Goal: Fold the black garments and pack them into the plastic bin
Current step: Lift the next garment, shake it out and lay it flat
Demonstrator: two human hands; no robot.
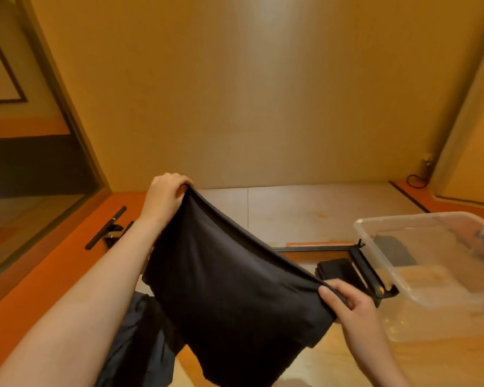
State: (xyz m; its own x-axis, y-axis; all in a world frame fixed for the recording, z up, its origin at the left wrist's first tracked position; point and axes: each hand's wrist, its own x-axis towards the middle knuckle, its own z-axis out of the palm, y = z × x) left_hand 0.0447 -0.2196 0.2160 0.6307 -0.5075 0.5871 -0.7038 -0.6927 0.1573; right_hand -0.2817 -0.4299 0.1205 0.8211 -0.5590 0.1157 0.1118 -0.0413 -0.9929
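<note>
The black garment (pixel 229 277) hangs in the air above the near part of the desk (pixel 305 213), stretched by its top edge between two hands and sloping down from far-left to near-right. The left hand (pixel 165 195) is raised toward the far left, its fingers (pixel 176 181) clenched over one corner of the cloth. The right hand (pixel 347 301) sits lower, toward the near right, thumb on top, pinching the other corner. Below the held piece, more dark fabric (pixel 140 339) lies heaped at the near edge.

Just beyond the right hand is a small folded black piece (pixel 334 269) on the desk, beside a black bar-shaped object (pixel 370 272). The clear plastic bin (pixel 430 261) stands at the right edge, with something dark already inside it, though what exactly is hard to tell through the wall.

The garment looks ready to be laid flat for folding. The risk I see is its hanging hem dragging across the heap below and snagging it, or bunching as it comes down because one corner is so much higher than the other. A wide swing could also knock the folded piece out of shape.
</note>
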